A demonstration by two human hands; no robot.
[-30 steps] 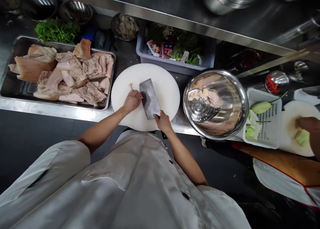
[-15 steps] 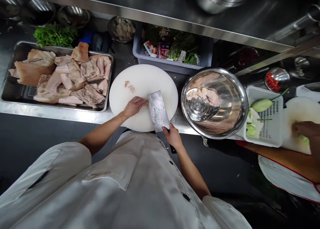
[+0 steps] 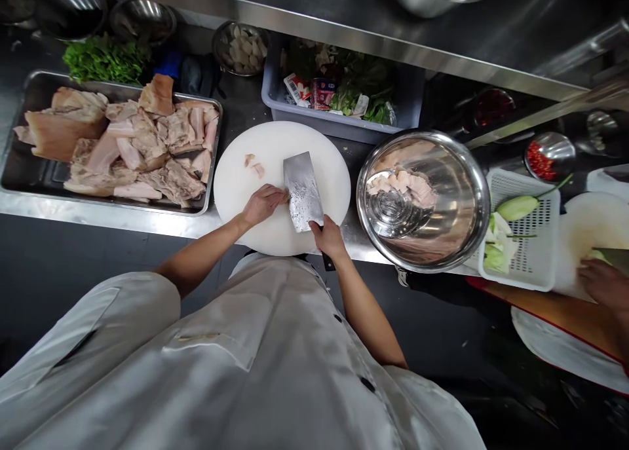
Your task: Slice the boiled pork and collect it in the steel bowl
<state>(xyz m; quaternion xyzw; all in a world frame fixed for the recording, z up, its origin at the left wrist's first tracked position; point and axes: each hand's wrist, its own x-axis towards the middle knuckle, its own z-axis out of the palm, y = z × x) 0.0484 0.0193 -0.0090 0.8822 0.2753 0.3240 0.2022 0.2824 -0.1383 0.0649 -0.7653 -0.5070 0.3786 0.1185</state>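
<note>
On the round white cutting board [image 3: 246, 198], my right hand [image 3: 328, 236] grips the handle of a cleaver [image 3: 303, 191]. Its broad, wet-specked blade leans across the board's right half. Just left of the blade, my left hand [image 3: 264, 204] has its fingers pressed together on a small piece of meat, mostly hidden beneath them. Two or so small meat scraps [image 3: 254, 166] lie near the board's upper left. To the left stands a metal tray [image 3: 212, 168] of cooked pork chunks [image 3: 125, 145]. Right of the board, a large steel bowl [image 3: 455, 194] holds sliced meat [image 3: 405, 187].
Behind the board sits a grey plastic tub [image 3: 319, 124] with greens and packets. A metal shelf [image 3: 344, 47] overhangs the counter. At right are a white basket [image 3: 548, 253] with vegetables, a bowl of chopped red chilli [image 3: 540, 162], and another person's hand [image 3: 604, 280] at a second board.
The cleaver and my right hand have moved up and slightly left, the blade farther onto the board. My left hand stays at the meat piece. A blade now shows by the other person's hand.
</note>
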